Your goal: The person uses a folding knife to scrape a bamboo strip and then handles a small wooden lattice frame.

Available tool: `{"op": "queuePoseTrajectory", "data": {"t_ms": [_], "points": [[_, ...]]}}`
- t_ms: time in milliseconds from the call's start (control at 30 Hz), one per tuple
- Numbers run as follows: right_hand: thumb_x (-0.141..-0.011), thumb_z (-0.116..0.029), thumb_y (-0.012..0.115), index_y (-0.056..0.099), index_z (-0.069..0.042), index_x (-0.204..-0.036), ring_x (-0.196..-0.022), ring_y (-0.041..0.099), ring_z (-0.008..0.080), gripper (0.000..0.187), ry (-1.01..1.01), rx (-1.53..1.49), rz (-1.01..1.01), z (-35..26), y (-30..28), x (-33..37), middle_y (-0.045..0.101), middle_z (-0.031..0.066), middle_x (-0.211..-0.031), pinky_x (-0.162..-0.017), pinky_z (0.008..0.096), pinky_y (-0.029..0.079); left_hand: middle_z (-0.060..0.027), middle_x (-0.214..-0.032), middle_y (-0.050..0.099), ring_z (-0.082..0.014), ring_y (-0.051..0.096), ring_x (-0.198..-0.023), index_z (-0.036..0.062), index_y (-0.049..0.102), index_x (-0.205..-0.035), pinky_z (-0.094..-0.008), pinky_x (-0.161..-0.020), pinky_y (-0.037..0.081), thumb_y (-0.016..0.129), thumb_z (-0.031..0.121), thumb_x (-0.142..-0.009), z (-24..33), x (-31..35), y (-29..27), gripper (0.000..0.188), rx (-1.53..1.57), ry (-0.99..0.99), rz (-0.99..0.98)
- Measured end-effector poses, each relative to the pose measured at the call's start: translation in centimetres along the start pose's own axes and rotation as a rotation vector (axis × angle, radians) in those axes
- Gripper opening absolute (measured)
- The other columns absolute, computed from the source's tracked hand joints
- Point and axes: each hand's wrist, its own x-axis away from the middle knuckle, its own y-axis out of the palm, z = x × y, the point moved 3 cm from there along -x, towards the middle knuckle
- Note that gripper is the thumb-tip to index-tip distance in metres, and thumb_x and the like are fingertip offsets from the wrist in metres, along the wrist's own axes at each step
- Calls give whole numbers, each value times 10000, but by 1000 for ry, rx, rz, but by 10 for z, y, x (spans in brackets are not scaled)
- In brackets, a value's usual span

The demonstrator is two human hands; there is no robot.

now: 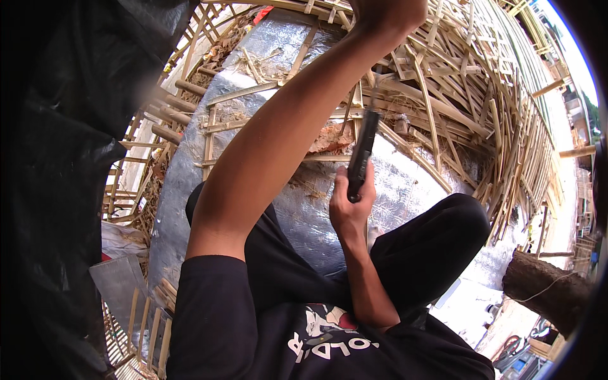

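My right hand (352, 206) is closed around a black-handled tool (362, 158), held upright above the silver sheet. A thin, blurred part stands out from the far end of its handle; I cannot make out its kind. My left arm reaches forward across the view to the top edge. The left hand (389, 14) is mostly cut off there, near the split bamboo strips, and its fingers are hidden. Beneath the arm lies a frame of bamboo strips (244, 96) on the sheet. A reddish brick-like block (330, 139) sits beside the tool, among bamboo shavings.
A large heap of split bamboo strips (462, 107) fills the far right. The silver sheet (171, 209) spreads under my crossed legs. A log (544, 288) stands at the right, bamboo poles (171, 104) at the left. A dark tarp (57, 190) hangs along the left side.
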Motion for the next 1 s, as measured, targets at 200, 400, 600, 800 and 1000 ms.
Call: {"op": "queuePoseTrajectory", "data": {"t_ms": [200,400,600,800,1000], "points": [[-942,-90,627,586,-1,-970,-567,403,26,102,234,68,-55,29,-16,-4,432,-54,-656,-494,232,326,-179,-588,610,-296,656,-616,-94,654,-819,-447,-616,484,262,645,-1016,-9,-6,-9,859,-23,-109,43],[-975,-42,590,484,10,-1227,-599,423,7,278,-110,-166,87,-4,0,2,476,-56,-758,-503,199,326,-191,-603,611,-295,645,-606,-117,664,-910,-459,-590,482,261,632,-1022,-6,-10,-1,858,-51,-113,-65],[-929,-51,559,565,-36,-1082,-494,437,31,153,525,-130,-1,49,11,16,454,-57,-604,-445,214,340,-252,-723,670,-352,692,-721,-140,658,-1005,-464,-652,517,275,620,-1023,-2,-4,-17,851,101,-130,-16],[-923,-29,601,556,-18,-1032,-578,435,25,118,125,-92,23,-5,6,6,500,-34,-715,-492,223,323,-266,-772,681,-377,694,-816,-108,685,-977,-477,-737,510,269,613,-1026,-15,-20,-6,834,9,-67,109],[-874,-77,620,544,-45,-974,-590,425,31,130,176,-134,-44,34,25,13,436,-58,-688,-504,234,331,39,-553,191,-110,200,-487,146,226,-658,-299,-460,173,252,716,-989,-55,-38,-22,660,-78,-3,220]]}}
